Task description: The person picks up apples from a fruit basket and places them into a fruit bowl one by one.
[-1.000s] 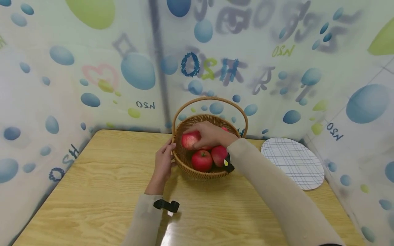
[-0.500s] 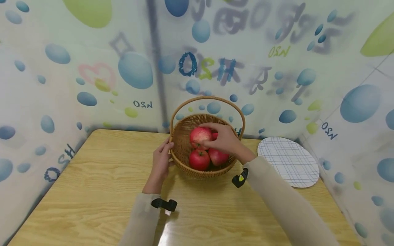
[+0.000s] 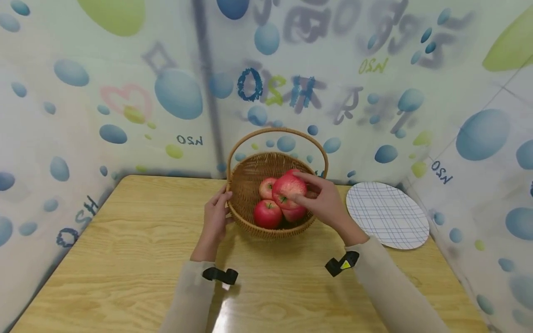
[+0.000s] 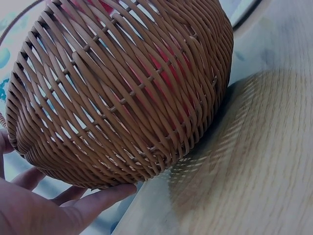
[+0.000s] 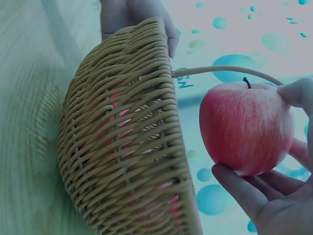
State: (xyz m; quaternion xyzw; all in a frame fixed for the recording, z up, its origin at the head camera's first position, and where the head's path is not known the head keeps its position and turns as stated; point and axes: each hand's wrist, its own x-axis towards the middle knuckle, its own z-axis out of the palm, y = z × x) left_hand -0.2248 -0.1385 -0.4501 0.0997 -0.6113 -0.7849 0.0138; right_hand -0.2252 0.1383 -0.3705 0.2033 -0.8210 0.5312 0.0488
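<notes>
My right hand (image 3: 326, 201) pinches a red apple (image 3: 288, 188) between thumb and fingers, over the right part of a wicker basket (image 3: 245, 185). In the right wrist view this apple (image 5: 247, 127) shows its stem and sits above the basket's rim (image 5: 168, 98). Below it in the basket lie several more red apples, including one at the front (image 3: 268, 214) and one behind (image 3: 267, 188); the held apple partly covers others. My left hand (image 3: 214, 215) holds the basket's left side, thumb at the rim. In the left wrist view its fingers (image 4: 105, 199) lie along the woven wall.
The basket's arched handle (image 3: 278, 130) rises over it, close to the patterned back wall (image 3: 175, 162). On the right of the wooden table (image 3: 158, 231) lies a flat white oval with blue crossing lines (image 3: 387, 215). Each sleeve carries a black wrist strap (image 3: 220, 275).
My right hand has brought the apple from the basket's left inside up and across to the right, uncovering the apples below. My left hand keeps its place on the basket's side.
</notes>
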